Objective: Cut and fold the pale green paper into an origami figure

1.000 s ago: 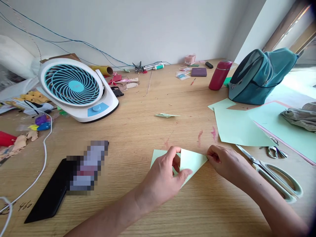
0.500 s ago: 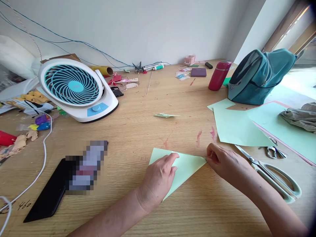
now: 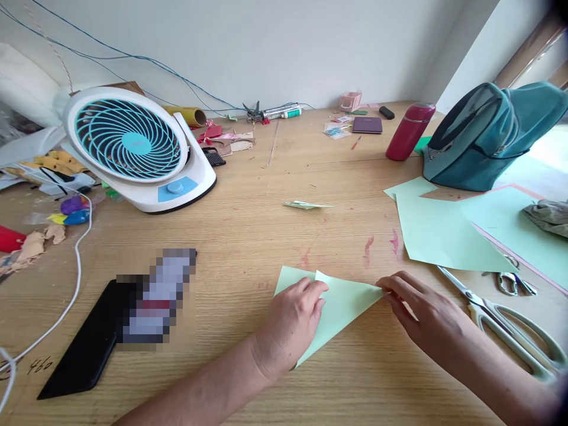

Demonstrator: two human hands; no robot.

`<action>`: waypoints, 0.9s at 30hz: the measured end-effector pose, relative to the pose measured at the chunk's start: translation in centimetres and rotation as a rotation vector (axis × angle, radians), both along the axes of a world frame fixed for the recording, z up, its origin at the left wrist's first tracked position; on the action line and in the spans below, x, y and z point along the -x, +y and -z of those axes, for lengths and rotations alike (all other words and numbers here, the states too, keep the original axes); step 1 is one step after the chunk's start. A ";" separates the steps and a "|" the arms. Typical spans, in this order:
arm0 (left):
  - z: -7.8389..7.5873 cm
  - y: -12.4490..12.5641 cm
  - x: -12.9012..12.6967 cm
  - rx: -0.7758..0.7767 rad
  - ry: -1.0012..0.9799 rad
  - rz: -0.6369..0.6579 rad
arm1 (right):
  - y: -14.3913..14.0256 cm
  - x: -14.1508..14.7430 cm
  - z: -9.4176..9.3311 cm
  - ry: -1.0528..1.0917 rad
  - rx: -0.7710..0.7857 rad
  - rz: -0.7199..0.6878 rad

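Observation:
A light green sheet of paper, folded over on itself, lies on the wooden table in front of me. My left hand rests on its left part with bent fingers and holds it down; some of the paper is hidden under it. At the paper's pointed right corner, my right hand pinches the tip between thumb and fingers. Just right of that hand lies a pair of scissors with pale handles. Farther back on the table sits a small folded green paper piece.
More green sheets lie at right, near a teal bag and a red bottle. A white and blue fan stands back left. A black phone-like case lies at left, by a white cable.
My right hand's fingers have gone from curled up to straighter, still at the paper's right corner. The left hand stays on the paper. The whole view has shifted slightly.

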State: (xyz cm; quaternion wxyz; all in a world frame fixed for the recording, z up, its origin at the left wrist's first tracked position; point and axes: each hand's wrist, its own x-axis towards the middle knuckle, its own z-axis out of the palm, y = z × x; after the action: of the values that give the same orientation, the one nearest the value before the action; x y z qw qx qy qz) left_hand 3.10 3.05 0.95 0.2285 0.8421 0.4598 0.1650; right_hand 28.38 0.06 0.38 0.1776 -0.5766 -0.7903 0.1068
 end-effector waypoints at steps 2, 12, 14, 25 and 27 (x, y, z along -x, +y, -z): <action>0.0 0.2 0.0 0.016 -0.013 -0.005 | -0.4 -0.2 0.2 0.007 -0.041 0.011; -0.8 0.4 0.0 0.098 -0.034 -0.024 | -1.1 -1.0 0.5 -0.003 -0.102 -0.080; -0.9 0.4 -0.1 0.101 -0.024 -0.027 | -1.1 -1.0 0.1 -0.008 -0.084 -0.114; -1.2 0.4 -0.2 0.090 0.018 -0.010 | -1.0 -0.3 -0.7 -0.074 -0.111 -0.215; -1.2 0.4 -0.2 0.084 0.045 -0.014 | -1.0 -0.4 -0.6 -0.093 -0.115 -0.219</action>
State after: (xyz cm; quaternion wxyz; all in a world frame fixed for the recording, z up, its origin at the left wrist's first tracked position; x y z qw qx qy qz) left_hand 3.32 3.43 2.13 0.2524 0.8319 0.4773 0.1283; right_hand 28.82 -0.94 0.95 0.1606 -0.4799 -0.8608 0.0533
